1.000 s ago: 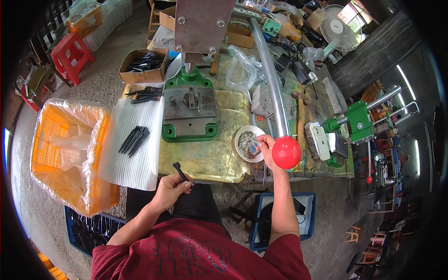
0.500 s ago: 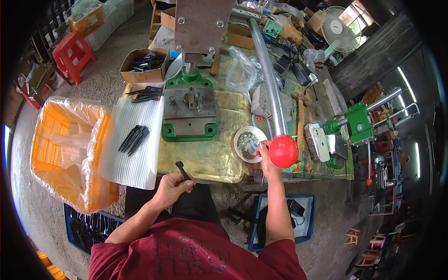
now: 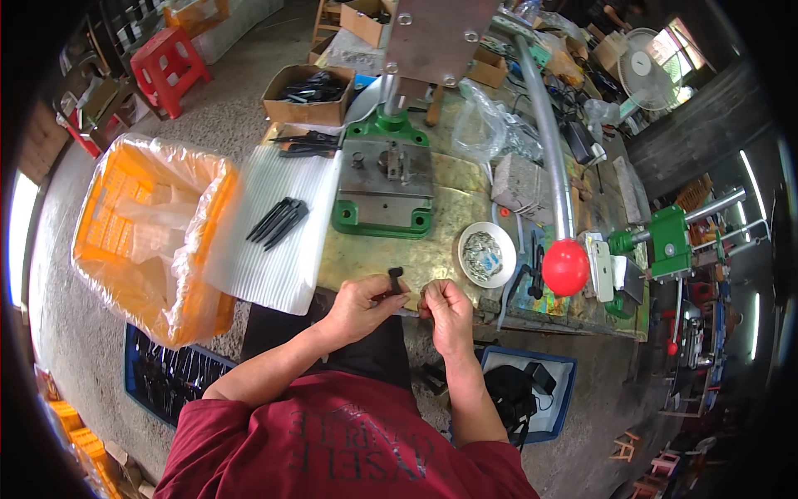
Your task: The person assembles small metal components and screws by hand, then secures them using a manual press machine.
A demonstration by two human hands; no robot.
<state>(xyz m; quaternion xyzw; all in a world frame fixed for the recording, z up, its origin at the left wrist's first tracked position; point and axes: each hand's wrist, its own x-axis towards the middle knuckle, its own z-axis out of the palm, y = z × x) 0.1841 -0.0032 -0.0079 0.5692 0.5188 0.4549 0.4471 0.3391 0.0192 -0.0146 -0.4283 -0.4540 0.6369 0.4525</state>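
My left hand (image 3: pixel 356 311) is closed around a slim black part (image 3: pixel 396 274), its knobbed end poking up past my fingers. Beside it, a short gap away, my right hand (image 3: pixel 450 314) is pinched shut; whatever sits between those fingertips is too small to make out. Both hands are over the table's front edge. To the right of them is a white bowl (image 3: pixel 509 252) of small shiny metal pieces (image 3: pixel 482 254). Behind the hands stands a hand press with a green base (image 3: pixel 349 218) and a steel plate (image 3: pixel 384 185). Its long lever (image 3: pixel 544 125) ends in a red ball knob (image 3: pixel 565 268).
Several black parts (image 3: pixel 277 223) lie on a white foam sheet (image 3: pixel 287 270) at left, beside a plastic-lined orange crate (image 3: pixel 226 200). A cardboard box (image 3: pixel 303 110) holds more black parts. A grey block (image 3: pixel 519 185), a phone (image 3: pixel 602 270) and a second green press (image 3: pixel 669 241) are at right.
My right hand has left the rim of the bowl and come left to my left hand, fingers pinched. My left hand still holds the black part. The view has shifted, moving the scene rightward.
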